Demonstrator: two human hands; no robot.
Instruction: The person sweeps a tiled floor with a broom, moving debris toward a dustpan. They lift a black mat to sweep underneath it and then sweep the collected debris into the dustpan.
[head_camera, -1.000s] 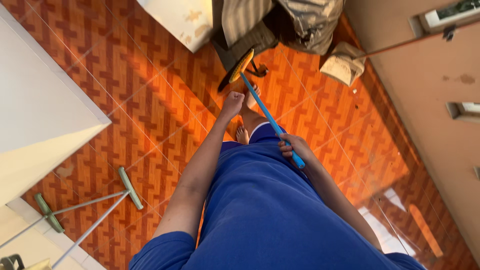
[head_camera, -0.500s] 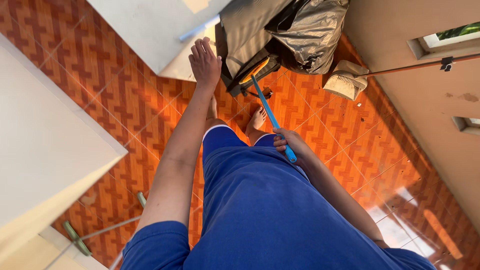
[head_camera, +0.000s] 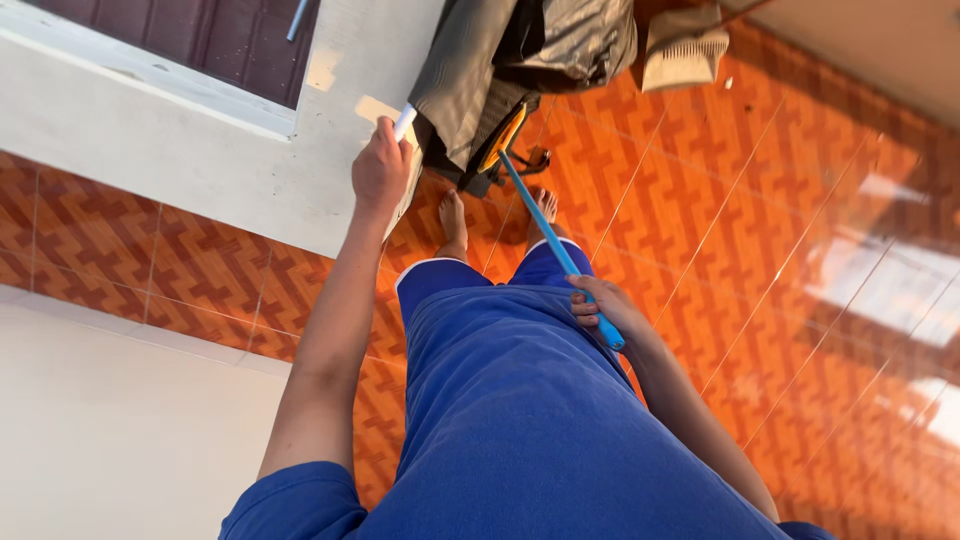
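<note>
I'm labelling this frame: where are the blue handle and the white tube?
blue handle (head_camera: 545, 225), head view, middle of the shaft.
white tube (head_camera: 404, 121), head view, end above the left hand (head_camera: 380, 172).

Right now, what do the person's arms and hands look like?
Both arms are bare from the short blue sleeves down. The left hand and right hand wear no gloves, and no rings or watch show. The blue shorts match the sleeves.

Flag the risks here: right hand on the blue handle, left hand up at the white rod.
1. The right hand grips only the top end of the blue handle; its yellow head sits under hanging grey cloth and might snag.
2. Bare feet on glossy orange tiles could slip while the left hand reaches up to the white rod.
</note>
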